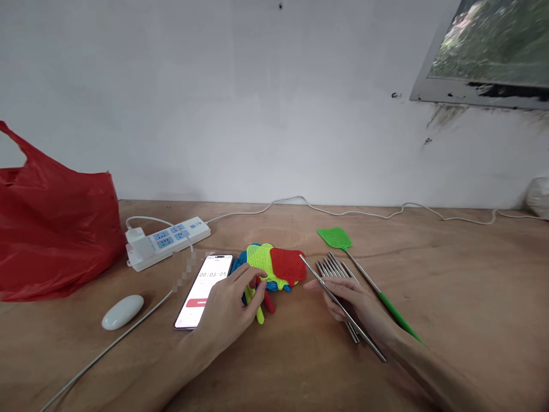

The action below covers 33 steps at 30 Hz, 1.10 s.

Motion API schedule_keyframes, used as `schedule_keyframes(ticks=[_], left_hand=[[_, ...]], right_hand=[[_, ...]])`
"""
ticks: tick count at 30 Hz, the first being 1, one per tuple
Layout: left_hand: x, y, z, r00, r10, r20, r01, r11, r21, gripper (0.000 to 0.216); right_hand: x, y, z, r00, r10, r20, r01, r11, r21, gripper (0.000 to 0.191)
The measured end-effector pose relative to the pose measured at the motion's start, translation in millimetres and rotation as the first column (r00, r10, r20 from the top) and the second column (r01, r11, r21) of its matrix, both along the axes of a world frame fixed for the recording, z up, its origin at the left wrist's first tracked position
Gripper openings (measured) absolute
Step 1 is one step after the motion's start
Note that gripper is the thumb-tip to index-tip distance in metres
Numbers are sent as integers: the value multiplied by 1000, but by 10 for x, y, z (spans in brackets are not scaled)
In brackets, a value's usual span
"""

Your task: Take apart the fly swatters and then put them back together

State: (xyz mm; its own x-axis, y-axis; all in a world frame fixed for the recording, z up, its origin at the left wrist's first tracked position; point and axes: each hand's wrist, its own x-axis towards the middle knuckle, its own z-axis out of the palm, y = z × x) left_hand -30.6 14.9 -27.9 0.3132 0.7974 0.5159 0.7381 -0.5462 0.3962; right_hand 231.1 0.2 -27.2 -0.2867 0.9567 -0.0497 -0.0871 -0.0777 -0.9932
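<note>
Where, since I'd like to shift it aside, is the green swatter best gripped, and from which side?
Probably by the green handle, coming from the right: it looks thicker than the metal shaft and slants toward the near right. The right hand and the bundled metal rods lie to its left.

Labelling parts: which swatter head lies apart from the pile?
The green head, farthest right, its metal rod running to a green handle. The red, yellow and blue heads lie piled together.
</note>
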Motion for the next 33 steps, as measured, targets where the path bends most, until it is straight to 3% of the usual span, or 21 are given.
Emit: schedule_keyframes(ticks=[4,7,12,15,17,20,24,30,33], left_hand=[[-9,-20,-3,998,-40,53,40,999,12,19],[-5,-36,-13,986,-161,48,160,987,16,22],[34,-65,-28,935,-353,-35,354,935,30,15],[43,-61,-19,925,-372,-83,377,924,61,21],[32,-47,-5,936,-339,-94,347,933,90,21],[5,-21,22,955,-283,-93,294,947,134,17],[5,-17,34,961,-233,-150,251,960,120,16],[102,-71,-49,898,-271,-346,314,947,74,17],[131,-75,-100,859,-273,-433,344,934,94,30]], right_hand=[[46,-20,57,973,156,168,-166,985,45,40],[70,-34,55,937,243,251,-252,968,4,37],[32,-73,74,889,321,325,-325,945,-46,26],[36,-72,98,865,332,377,-355,935,-10,22],[74,-48,101,860,272,431,-324,945,49,21],[161,16,69,832,39,553,-217,941,259,14],[219,71,18,754,-245,609,-154,836,527,8],[73,-8,48,676,-308,669,-270,742,614,7],[-4,-36,25,653,-316,688,-320,708,629,13]])
